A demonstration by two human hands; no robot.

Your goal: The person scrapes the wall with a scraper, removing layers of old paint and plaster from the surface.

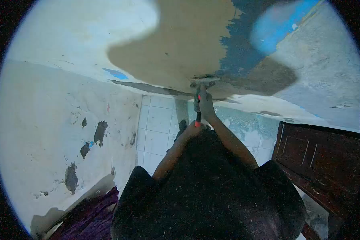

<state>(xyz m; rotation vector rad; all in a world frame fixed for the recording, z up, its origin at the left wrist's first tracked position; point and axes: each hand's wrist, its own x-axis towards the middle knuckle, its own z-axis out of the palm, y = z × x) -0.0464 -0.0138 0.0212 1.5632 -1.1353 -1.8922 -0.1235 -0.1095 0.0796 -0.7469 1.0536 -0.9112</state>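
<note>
A scraper (pixel 203 83) with a red and black handle (pixel 198 118) has its blade pressed against a painted surface, at the edge of a brown bare patch (pixel 180 44). My right hand (pixel 206 102) grips the tool high up, just under the blade. My left hand (pixel 193 130) holds the lower end of the handle. Both forearms reach out from a dark garment (pixel 208 192) that fills the bottom of the view. Dark blue paint (pixel 240 52) and a bright blue streak (pixel 278 26) lie to the right of the blade.
A whitish wall (pixel 48 132) with dark chipped spots stands on the left. White tiles (pixel 158 128) cover the area behind my hands. A brown wooden door (pixel 320 160) is at the right, and purple cloth (pixel 92 216) lies at the lower left.
</note>
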